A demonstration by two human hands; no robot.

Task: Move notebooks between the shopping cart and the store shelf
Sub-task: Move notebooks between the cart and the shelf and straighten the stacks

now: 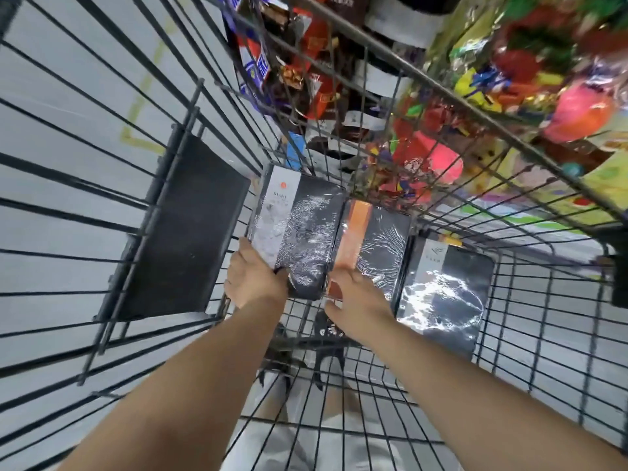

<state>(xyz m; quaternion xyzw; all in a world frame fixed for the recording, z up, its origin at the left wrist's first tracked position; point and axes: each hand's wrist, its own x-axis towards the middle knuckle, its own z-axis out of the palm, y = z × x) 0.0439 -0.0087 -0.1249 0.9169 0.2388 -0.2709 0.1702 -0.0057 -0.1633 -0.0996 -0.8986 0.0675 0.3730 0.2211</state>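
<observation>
We look down into a dark wire shopping cart [509, 334] w/ three shrink-wrapped notebooks on its floor. Our left hand [253, 278] is closed on the near edge of the black notebook w/ a white band [299, 229], thumb on top. Our right hand [360, 300] lies flat, fingers spread, on the black notebook w/ an orange stripe [373, 246] just beside it. A third black-and-white notebook [445, 290] sits to the right. A shelf of bright snack packs [441, 96] shows through the wires
</observation>
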